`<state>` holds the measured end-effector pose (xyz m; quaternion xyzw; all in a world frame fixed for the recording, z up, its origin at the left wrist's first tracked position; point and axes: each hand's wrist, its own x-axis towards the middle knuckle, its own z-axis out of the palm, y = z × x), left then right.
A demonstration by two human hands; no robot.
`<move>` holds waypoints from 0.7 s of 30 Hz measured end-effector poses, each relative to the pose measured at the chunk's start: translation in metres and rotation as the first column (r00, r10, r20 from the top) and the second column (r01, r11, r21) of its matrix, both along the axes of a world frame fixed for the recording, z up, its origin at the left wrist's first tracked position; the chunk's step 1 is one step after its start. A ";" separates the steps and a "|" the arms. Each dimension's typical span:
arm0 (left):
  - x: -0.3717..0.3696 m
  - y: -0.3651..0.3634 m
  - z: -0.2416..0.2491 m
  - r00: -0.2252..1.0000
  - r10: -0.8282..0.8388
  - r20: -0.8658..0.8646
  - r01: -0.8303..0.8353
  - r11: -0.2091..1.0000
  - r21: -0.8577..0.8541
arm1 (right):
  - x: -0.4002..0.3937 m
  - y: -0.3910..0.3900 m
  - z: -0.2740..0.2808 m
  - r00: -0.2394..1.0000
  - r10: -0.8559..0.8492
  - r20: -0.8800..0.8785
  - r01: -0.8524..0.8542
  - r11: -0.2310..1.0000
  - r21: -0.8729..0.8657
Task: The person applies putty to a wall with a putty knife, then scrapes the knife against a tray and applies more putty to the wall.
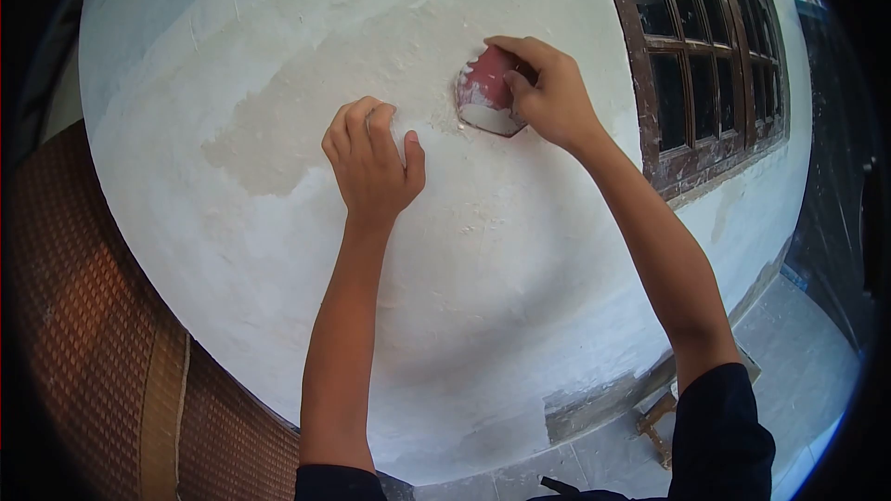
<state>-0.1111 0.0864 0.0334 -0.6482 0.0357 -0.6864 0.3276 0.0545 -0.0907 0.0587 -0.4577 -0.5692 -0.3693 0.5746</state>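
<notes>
My right hand [548, 92] pinches a red putty scraper [487, 78] by its right side. White paste is smeared over the scraper's lower part and left edge, and it is held against the pale wall [473, 269]. To its left, my left hand [374, 159] is raised at the wall with bent fingers and the thumb apart. I see no tool in it, though the inner side of its fingers is hidden. Around and between both hands lies a beige, rough patch [288, 120] on the whiter wall surface.
A brown wooden window frame [650, 102] with dark panes stands at the right. Woven brown matting [83, 315] covers the left side. Below are a grey tiled floor [798, 343] and a small wooden object [657, 427] near the wall's foot.
</notes>
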 end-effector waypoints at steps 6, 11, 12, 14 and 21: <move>-0.002 -0.002 0.001 1.000 0.008 -0.002 -0.008 1.000 -0.005 | 0.013 -0.004 0.006 0.989 0.010 -0.146 0.029 0.965 0.261; -0.003 -0.001 0.001 1.000 0.008 -0.001 -0.008 1.000 -0.011 | 0.020 0.000 0.008 0.982 -0.098 -0.163 0.139 0.954 0.265; -0.002 -0.001 0.001 1.000 0.006 -0.001 -0.006 1.000 -0.008 | 0.021 -0.006 0.009 0.965 0.005 -0.263 0.079 0.949 0.307; -0.001 0.000 0.003 1.000 0.004 0.006 -0.004 1.000 -0.001 | 0.009 -0.006 0.002 0.985 0.024 -0.168 0.019 0.968 0.252; 0.002 0.004 -0.003 1.000 0.001 0.008 -0.001 1.000 -0.005 | 0.020 -0.003 -0.004 0.974 -0.003 -0.225 0.085 0.931 0.354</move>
